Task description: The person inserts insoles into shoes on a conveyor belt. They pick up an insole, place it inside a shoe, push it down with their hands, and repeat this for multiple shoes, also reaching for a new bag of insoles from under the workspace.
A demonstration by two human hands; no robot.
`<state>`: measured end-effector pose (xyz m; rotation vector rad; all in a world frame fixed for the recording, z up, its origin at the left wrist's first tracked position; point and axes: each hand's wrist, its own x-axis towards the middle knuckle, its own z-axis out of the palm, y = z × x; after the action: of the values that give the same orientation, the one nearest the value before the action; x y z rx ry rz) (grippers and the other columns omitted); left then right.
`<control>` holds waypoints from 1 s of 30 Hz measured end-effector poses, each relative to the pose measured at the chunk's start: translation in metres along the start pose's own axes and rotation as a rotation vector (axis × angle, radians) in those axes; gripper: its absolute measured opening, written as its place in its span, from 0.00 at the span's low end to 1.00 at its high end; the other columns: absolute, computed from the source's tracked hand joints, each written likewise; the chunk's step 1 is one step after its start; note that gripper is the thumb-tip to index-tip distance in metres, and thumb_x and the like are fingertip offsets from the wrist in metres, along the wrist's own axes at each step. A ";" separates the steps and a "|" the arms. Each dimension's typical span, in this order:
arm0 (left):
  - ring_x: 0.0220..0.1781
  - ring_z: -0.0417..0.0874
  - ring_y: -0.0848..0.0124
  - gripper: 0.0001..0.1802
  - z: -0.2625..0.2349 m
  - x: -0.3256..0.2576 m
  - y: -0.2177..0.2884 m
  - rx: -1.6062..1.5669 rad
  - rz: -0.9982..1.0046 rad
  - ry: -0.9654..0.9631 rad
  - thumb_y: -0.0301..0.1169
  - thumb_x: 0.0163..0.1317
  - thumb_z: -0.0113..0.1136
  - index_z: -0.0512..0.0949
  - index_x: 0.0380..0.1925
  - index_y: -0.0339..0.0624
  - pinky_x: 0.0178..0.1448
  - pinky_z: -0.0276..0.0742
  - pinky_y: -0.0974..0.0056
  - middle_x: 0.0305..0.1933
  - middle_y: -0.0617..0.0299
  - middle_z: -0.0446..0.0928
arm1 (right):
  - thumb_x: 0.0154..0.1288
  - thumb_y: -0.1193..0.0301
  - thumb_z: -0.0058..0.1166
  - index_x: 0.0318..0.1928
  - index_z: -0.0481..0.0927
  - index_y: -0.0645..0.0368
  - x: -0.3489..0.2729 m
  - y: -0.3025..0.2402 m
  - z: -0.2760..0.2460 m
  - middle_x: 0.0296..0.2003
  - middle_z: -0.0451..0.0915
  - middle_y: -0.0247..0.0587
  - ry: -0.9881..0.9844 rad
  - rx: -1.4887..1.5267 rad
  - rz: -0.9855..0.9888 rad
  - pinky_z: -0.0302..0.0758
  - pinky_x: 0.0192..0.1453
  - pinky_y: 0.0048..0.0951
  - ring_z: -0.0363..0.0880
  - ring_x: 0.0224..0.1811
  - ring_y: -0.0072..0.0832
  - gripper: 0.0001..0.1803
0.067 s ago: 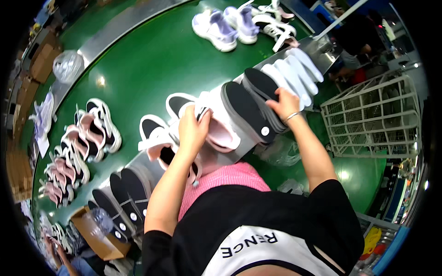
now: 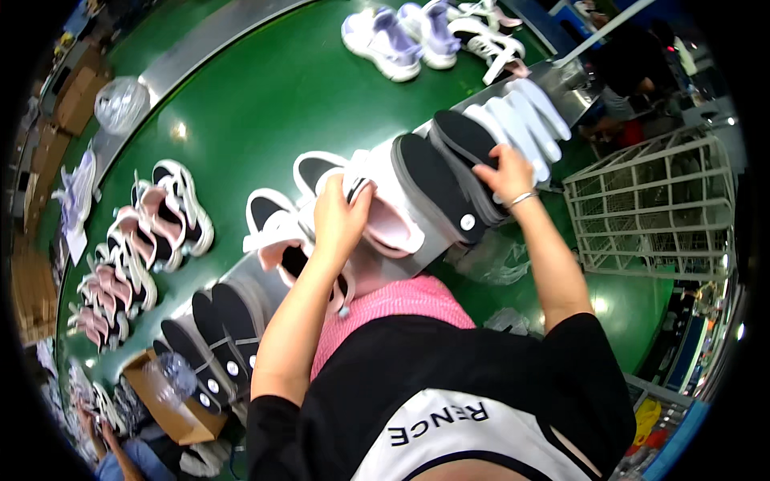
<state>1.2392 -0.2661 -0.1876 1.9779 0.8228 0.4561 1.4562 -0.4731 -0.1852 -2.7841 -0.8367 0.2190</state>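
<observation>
My left hand (image 2: 341, 220) is closed on a white and pink sneaker (image 2: 395, 228), its toe cap hidden behind my fingers. Another sneaker (image 2: 287, 250) with a black lining lies just left of it, partly covered by my forearm. To the right stands a stack of black insoles (image 2: 429, 180) with grey edges and a round white sticker. My right hand (image 2: 511, 174) pinches the edge of a black insole (image 2: 464, 135) on the stack beside it, thumb and fingers on its right side. White insoles (image 2: 521, 120) lie in a row just beyond that hand.
Several pink and black sneakers (image 2: 152, 224) line the green table (image 2: 257, 104) at left. Lilac and white shoes (image 2: 385, 44) sit at the far side. More bundled black insoles (image 2: 212, 329) stand at the near left, by a cardboard box (image 2: 172, 401). A white wire cart (image 2: 650, 200) is at right.
The whole view has shifted slightly, moving the table and shoes a little. Both hands keep their hold on the sneaker and the insole.
</observation>
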 end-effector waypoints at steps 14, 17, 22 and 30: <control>0.29 0.80 0.60 0.10 -0.009 -0.003 -0.003 -0.292 -0.232 -0.079 0.31 0.55 0.49 0.72 0.31 0.34 0.35 0.72 0.61 0.27 0.52 0.78 | 0.49 0.66 0.48 0.20 0.77 0.60 -0.055 -0.144 0.017 0.23 0.72 0.46 -0.461 -0.078 -0.583 0.71 0.32 0.38 0.74 0.28 0.40 0.11; 0.25 0.78 0.62 0.11 -0.004 -0.003 -0.018 -0.353 -0.232 -0.069 0.31 0.57 0.47 0.71 0.32 0.34 0.33 0.71 0.61 0.24 0.53 0.77 | 0.46 0.64 0.51 0.25 0.77 0.58 -0.051 -0.151 0.027 0.28 0.72 0.46 -0.383 -0.197 -0.689 0.70 0.35 0.40 0.75 0.31 0.39 0.11; 0.24 0.78 0.57 0.13 -0.001 -0.004 -0.018 -0.249 -0.330 -0.038 0.35 0.58 0.46 0.70 0.34 0.34 0.32 0.70 0.58 0.21 0.48 0.74 | 0.43 0.60 0.56 0.39 0.74 0.58 -0.051 -0.146 -0.034 0.37 0.73 0.49 -0.768 -0.436 -0.541 0.70 0.40 0.41 0.77 0.36 0.39 0.22; 0.35 0.77 0.69 0.12 0.011 -0.006 -0.011 -0.452 -0.278 -0.095 0.30 0.61 0.45 0.71 0.41 0.35 0.37 0.72 0.69 0.34 0.57 0.77 | 0.62 0.51 0.34 0.33 0.79 0.57 -0.044 -0.147 0.044 0.29 0.78 0.50 -0.618 -0.078 -0.646 0.72 0.42 0.40 0.77 0.34 0.41 0.26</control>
<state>1.2373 -0.2733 -0.2027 1.4346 0.8349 0.3448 1.3336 -0.3705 -0.1868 -2.3437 -1.8476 0.9544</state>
